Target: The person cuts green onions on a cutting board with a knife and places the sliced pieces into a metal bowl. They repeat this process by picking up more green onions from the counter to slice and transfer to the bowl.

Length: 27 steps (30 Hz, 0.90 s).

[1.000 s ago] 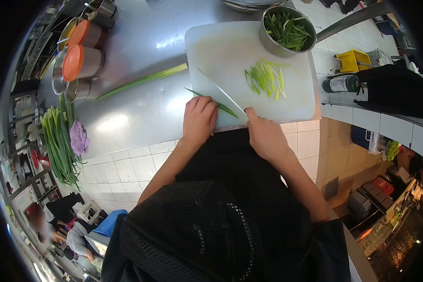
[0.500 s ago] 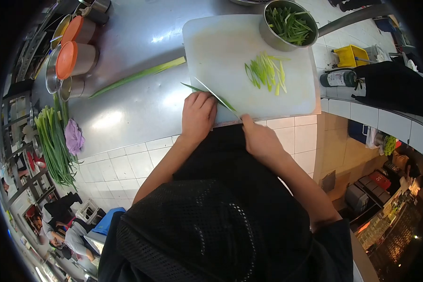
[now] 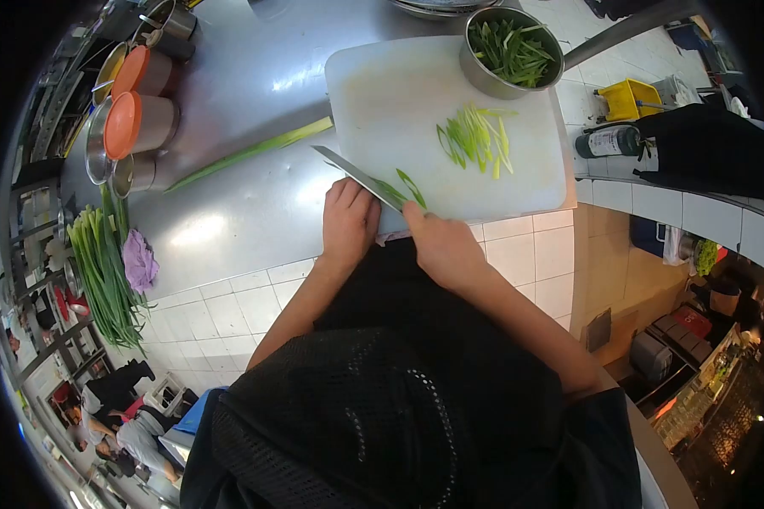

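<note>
My right hand (image 3: 446, 248) grips the handle of a kitchen knife (image 3: 356, 176), its blade slanting up to the left over the board's near left corner. Close against the blade, my left hand (image 3: 348, 225) has its fingers curled over a green onion leaf, mostly hidden beneath the hand and knife. A freshly cut green onion slice (image 3: 411, 187) lies right of the blade on the white cutting board (image 3: 382, 93). Farther right is a small pile of sliced green onion (image 3: 477, 140). A long-handled saucepan (image 3: 494, 83) full of green slices stands at the board's far right corner.
One green onion stalk (image 3: 255, 153) lies on the steel counter (image 3: 255, 102), left of the board. Further left are a bunch of green onions (image 3: 102, 271), a purple cloth (image 3: 139, 260) and orange-lidded containers (image 3: 124, 125). Other people (image 3: 140, 437) are at lower left.
The knife and my right hand have moved left and nearer my left hand. A cut green slice now shows right of the blade. The whole view has shifted slightly.
</note>
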Available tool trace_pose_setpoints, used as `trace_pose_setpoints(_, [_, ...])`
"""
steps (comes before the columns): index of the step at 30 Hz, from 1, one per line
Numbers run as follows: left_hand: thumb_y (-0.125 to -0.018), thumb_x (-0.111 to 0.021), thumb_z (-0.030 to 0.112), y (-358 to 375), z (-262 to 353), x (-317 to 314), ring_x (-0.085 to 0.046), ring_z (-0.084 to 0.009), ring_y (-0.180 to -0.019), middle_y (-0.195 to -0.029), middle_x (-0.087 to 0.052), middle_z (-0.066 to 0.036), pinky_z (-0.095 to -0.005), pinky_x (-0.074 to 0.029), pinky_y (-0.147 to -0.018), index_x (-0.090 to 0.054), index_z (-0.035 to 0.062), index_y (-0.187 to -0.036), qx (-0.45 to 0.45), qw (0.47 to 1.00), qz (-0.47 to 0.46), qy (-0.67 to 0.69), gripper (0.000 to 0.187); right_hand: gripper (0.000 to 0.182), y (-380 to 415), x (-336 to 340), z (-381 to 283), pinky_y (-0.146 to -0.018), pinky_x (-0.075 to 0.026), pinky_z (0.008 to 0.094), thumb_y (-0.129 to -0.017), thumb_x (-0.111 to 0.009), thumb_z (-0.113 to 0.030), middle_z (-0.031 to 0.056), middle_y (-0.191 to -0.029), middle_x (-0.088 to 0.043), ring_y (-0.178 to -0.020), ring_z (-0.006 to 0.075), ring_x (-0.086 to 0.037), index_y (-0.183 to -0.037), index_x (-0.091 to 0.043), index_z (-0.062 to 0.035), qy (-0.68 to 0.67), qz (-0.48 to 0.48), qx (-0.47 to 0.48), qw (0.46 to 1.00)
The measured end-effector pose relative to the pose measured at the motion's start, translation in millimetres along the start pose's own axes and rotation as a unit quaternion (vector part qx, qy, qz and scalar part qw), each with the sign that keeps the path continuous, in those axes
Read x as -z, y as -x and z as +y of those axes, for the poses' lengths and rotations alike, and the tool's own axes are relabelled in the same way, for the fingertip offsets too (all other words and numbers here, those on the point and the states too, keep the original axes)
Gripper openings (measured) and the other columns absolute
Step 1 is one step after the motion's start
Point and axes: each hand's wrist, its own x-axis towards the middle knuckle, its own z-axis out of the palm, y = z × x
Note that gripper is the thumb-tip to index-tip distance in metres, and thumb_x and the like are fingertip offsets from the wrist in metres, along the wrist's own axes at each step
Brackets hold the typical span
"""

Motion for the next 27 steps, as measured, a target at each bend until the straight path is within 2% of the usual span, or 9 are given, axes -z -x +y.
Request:
trace_pose_setpoints(3, [-0.084, -0.075, -0.002, 0, 0, 1, -0.063, -0.0367, -0.111, -0.114, -0.069, -0.012, -0.0472, -0.051, -0.096, -0.073, 0.0017, -0.111, 0.003, 1.0, -0.01, 0.005, 0.027, 0.035, -23, 0, -6, -0.073, -0.057, 0.0596, -0.092, -0.06, -0.001, 0.0274, -0.086, -0.073, -0.081, 0.0489, -0.073, -0.126, -0.051, 0.0013, -0.01, 0.032, 0.017, 0.999])
trace_pose_setpoints(5, [-0.084, -0.076, -0.002, -1, 0, 0, -0.063, -0.0379, -0.112, -0.115, -0.069, -0.013, -0.0481, -0.051, -0.097, -0.073, 0.0019, -0.11, 0.003, 1.0, -0.015, 0.007, 0.026, 0.031, -32, 5, -3, -0.075, -0.056, 0.0597, -0.097, -0.06, -0.004, 0.0286, -0.087, -0.072, -0.086, 0.0505, -0.071, -0.126, -0.052, -0.0002, -0.053, 0.023, 0.027, 0.998])
trace_pose_setpoints(8, [-0.086, -0.076, -0.001, -4, 2, 0, -0.063, -0.0376, -0.112, -0.115, -0.069, -0.012, -0.0482, -0.051, -0.097, -0.073, 0.0028, -0.108, 0.009, 1.0, -0.021, -0.001, 0.023, 0.026, -2, 14, 33, -0.08, -0.055, 0.0613, -0.1, -0.064, -0.011, 0.0286, -0.088, -0.073, -0.089, 0.0517, -0.071, -0.123, -0.057, -0.0022, -0.129, 0.031, 0.018, 0.991])
trace_pose_setpoints(10, [-0.087, -0.075, 0.001, -1, 11, -4, -0.063, -0.0363, -0.111, -0.113, -0.069, -0.011, -0.0472, -0.05, -0.096, -0.072, 0.0035, -0.109, 0.02, 1.0, -0.019, -0.008, 0.022, 0.024, 25, 34, 64, -0.084, -0.053, 0.0635, -0.104, -0.063, -0.016, 0.0302, -0.092, -0.073, -0.094, 0.0527, -0.069, -0.124, -0.058, -0.0034, -0.164, -0.008, -0.006, 0.986])
trace_pose_setpoints(13, [-0.089, -0.075, 0.002, 2, 33, -13, -0.063, -0.0359, -0.111, -0.113, -0.068, -0.011, -0.0466, -0.05, -0.096, -0.072, 0.004, -0.108, -0.007, 0.999, -0.045, 0.028, 0.02, 0.025, 48, 51, 80, -0.083, -0.053, 0.0634, -0.105, -0.061, -0.016, 0.0302, -0.092, -0.073, -0.091, 0.0532, -0.069, -0.126, -0.057, -0.0024, -0.112, 0.02, -0.034, 0.993])
trace_pose_setpoints(15, [-0.09, -0.075, 0.001, 0, 42, -16, -0.062, -0.0362, -0.11, -0.113, -0.068, -0.011, -0.0464, -0.05, -0.096, -0.071, 0.0041, -0.109, -0.006, 0.998, -0.051, 0.044, 0.02, 0.024, 49, 69, 68, -0.081, -0.054, 0.0631, -0.106, -0.059, -0.015, 0.0301, -0.092, -0.073, -0.088, 0.0534, -0.069, -0.126, -0.057, -0.0017, -0.053, 0.025, -0.124, 0.991])
trace_pose_setpoints(19, [-0.09, -0.075, -0.001, -3, 34, -5, -0.063, -0.0368, -0.108, -0.114, -0.067, -0.012, -0.0467, -0.051, -0.094, -0.071, 0.0035, -0.11, -0.006, 0.997, -0.047, 0.06, 0.02, 0.024, 53, 70, 27, -0.077, -0.055, 0.0631, -0.106, -0.056, -0.012, 0.0293, -0.088, -0.073, -0.084, 0.0509, -0.072, -0.126, -0.055, 0.0006, -0.058, 0.072, -0.082, 0.992])
trace_pose_setpoints(23, [-0.088, -0.076, -0.002, -5, 21, -2, -0.063, -0.0375, -0.105, -0.113, -0.067, -0.013, -0.0473, -0.053, -0.09, -0.071, 0.0022, -0.109, 0.036, 0.999, 0.002, 0.041, 0.022, 0.024, 36, 34, 32, -0.072, -0.057, 0.06, -0.101, -0.054, -0.006, 0.0276, -0.088, -0.074, -0.08, 0.0484, -0.073, -0.124, -0.053, 0.0004, -0.03, -0.015, -0.062, 0.998])
trace_pose_setpoints(27, [-0.085, -0.076, -0.002, -5, 13, -4, -0.064, -0.0365, -0.106, -0.112, -0.068, -0.012, -0.0467, -0.054, -0.091, -0.072, 0.0015, -0.108, 0.018, 1.0, -0.024, 0.001, 0.024, 0.025, 43, 51, 6, -0.07, -0.058, 0.0593, -0.098, -0.054, -0.004, 0.025, -0.086, -0.073, -0.078, 0.047, -0.074, -0.122, -0.053, 0.0001, -0.003, -0.001, -0.028, 1.0])
